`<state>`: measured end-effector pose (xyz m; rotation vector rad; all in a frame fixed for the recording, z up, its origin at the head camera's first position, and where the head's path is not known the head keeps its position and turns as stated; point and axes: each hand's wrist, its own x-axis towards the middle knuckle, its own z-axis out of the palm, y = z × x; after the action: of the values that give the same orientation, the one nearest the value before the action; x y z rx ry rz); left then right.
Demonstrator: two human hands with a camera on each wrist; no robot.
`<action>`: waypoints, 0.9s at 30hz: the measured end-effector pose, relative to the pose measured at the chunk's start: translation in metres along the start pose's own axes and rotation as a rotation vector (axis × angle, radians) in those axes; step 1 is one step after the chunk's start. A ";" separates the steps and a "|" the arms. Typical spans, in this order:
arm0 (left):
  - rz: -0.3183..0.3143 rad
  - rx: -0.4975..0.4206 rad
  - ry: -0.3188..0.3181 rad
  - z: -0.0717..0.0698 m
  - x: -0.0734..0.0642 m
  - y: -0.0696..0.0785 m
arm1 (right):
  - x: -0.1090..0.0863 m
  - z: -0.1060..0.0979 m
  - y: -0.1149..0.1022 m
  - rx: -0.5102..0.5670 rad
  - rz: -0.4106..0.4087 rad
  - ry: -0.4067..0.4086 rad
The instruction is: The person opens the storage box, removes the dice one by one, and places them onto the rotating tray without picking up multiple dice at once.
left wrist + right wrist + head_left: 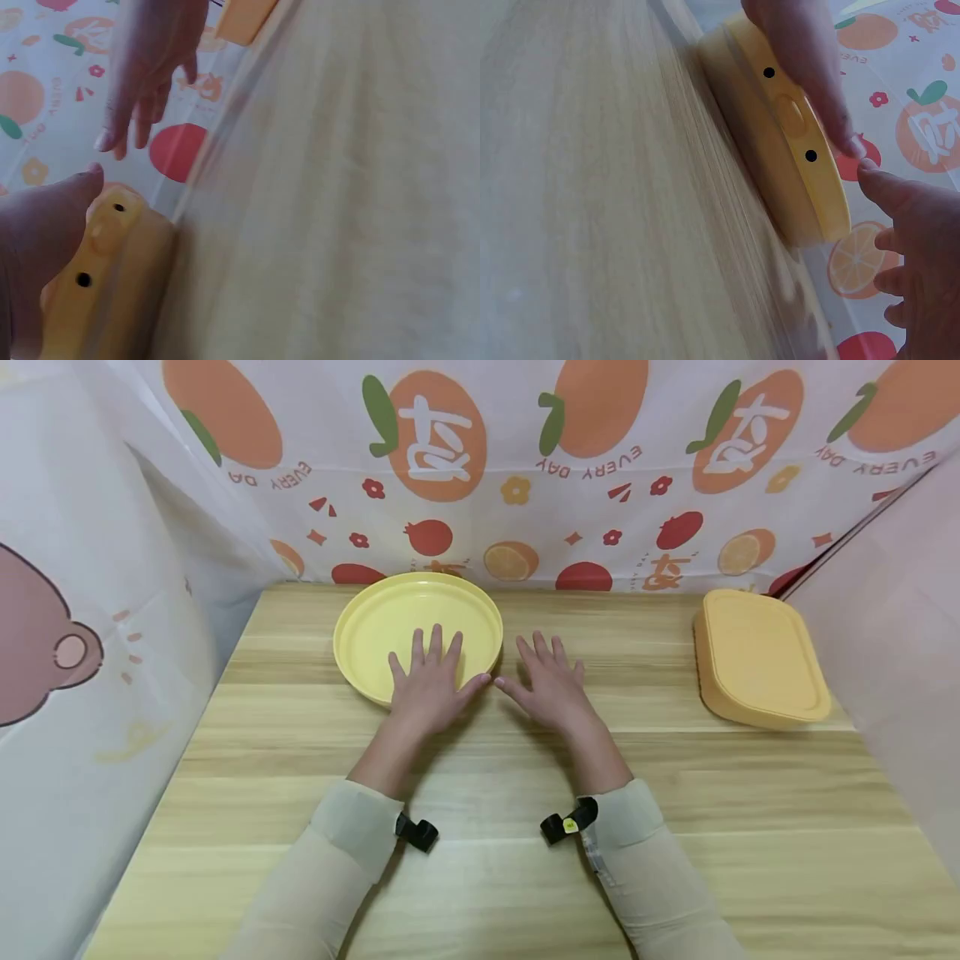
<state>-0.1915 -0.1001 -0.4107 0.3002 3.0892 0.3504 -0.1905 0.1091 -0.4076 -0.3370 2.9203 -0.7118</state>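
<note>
A round yellow box with a raised rim rests at the back of the table. Its side carries two black dots with a small oval bump between them. Over the near right part of this box my left hand is spread, fingers straight and pointing away from me. Just right of the rim, my right hand hovers with its fingers extended, above bare wood. The two thumb tips point at each other and nearly meet. Neither hand grips anything.
At the right back stands an orange-yellow rectangular box with rounded corners and a lid. A white cloth printed with fruit hangs behind the wooden table. Pale cloth walls flank both sides.
</note>
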 end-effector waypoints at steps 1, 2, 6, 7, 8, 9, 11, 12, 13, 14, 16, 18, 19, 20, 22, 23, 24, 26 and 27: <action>0.008 -0.015 -0.016 -0.001 0.000 0.002 | -0.002 0.000 0.002 0.002 -0.002 -0.003; 0.016 -0.026 -0.028 -0.001 -0.001 0.004 | -0.005 0.000 0.004 -0.001 -0.005 -0.005; 0.082 -0.051 -0.028 -0.005 -0.001 0.016 | -0.018 -0.006 0.016 -0.023 -0.004 -0.001; 0.111 -0.060 -0.010 -0.007 0.000 0.020 | -0.021 -0.010 0.021 -0.026 -0.005 0.007; 0.141 -0.069 0.012 -0.009 0.000 0.025 | -0.024 -0.015 0.027 -0.025 -0.005 0.020; 0.175 -0.080 0.037 -0.010 0.001 0.030 | -0.027 -0.021 0.033 -0.025 -0.004 0.033; 0.241 -0.109 0.086 -0.014 0.002 0.040 | -0.032 -0.034 0.049 -0.024 -0.006 0.067; 0.274 -0.116 0.108 -0.016 0.002 0.045 | -0.034 -0.041 0.058 -0.034 -0.008 0.089; 0.302 -0.126 0.125 -0.017 0.002 0.050 | -0.037 -0.049 0.068 -0.058 -0.007 0.112; 0.325 -0.133 0.136 -0.019 0.003 0.055 | -0.040 -0.056 0.079 -0.073 0.002 0.132; 0.361 -0.148 0.160 -0.020 0.003 0.063 | -0.046 -0.072 0.102 -0.112 0.025 0.173; 0.384 -0.162 0.163 -0.021 0.004 0.071 | -0.054 -0.088 0.125 -0.151 0.060 0.207; 0.394 -0.173 0.162 -0.020 0.005 0.074 | -0.058 -0.095 0.136 -0.156 0.078 0.219; 0.401 -0.187 0.159 -0.019 0.006 0.077 | -0.063 -0.101 0.146 -0.145 0.100 0.227; 0.409 -0.215 0.148 -0.016 0.008 0.082 | -0.072 -0.111 0.163 -0.146 0.140 0.241; 0.409 -0.230 0.139 -0.014 0.009 0.085 | -0.077 -0.115 0.170 -0.144 0.163 0.241; 0.412 -0.244 0.134 -0.012 0.010 0.088 | -0.081 -0.117 0.176 -0.140 0.183 0.241; 0.416 -0.278 0.125 -0.009 0.011 0.094 | -0.087 -0.118 0.185 -0.126 0.220 0.230; 0.420 -0.299 0.119 -0.008 0.011 0.098 | -0.090 -0.117 0.189 -0.125 0.230 0.226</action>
<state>-0.1844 -0.0061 -0.3811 0.9467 2.9982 0.8549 -0.1583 0.3461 -0.3867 0.0756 3.1513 -0.5685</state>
